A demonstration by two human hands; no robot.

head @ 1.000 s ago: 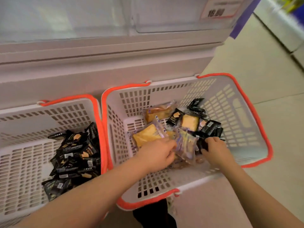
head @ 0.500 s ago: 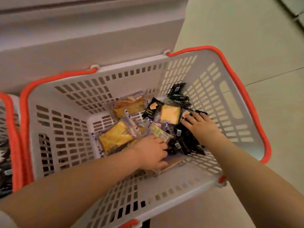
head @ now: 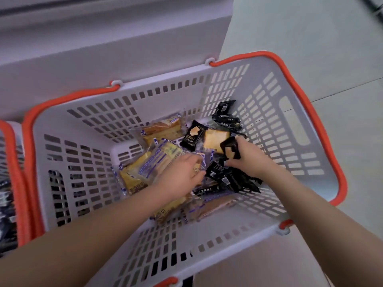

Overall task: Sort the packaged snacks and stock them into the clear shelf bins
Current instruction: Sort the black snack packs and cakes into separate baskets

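The right hand (head: 247, 157) is pinching a small black snack packet (head: 230, 150) near the right wall of the white slotted plastic basket with orange rim (head: 310, 96); more black packets (head: 234, 179) are lying just below it; the left hand (head: 182, 175) is curling over the clear-wrapped yellow cake packs (head: 145, 168) towards the basket's left side, so the right is nearer the black ones.

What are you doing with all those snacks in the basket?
A person is sorting packaged snacks in a white basket with an orange rim. The right hand grips a small black packet picked from the pile of black packets. The left hand rests on the clear-wrapped yellow cakes, fingers curled onto a wrapper. A second basket at the left edge holds more black packets. Nothing has reached the shelf bins yet.
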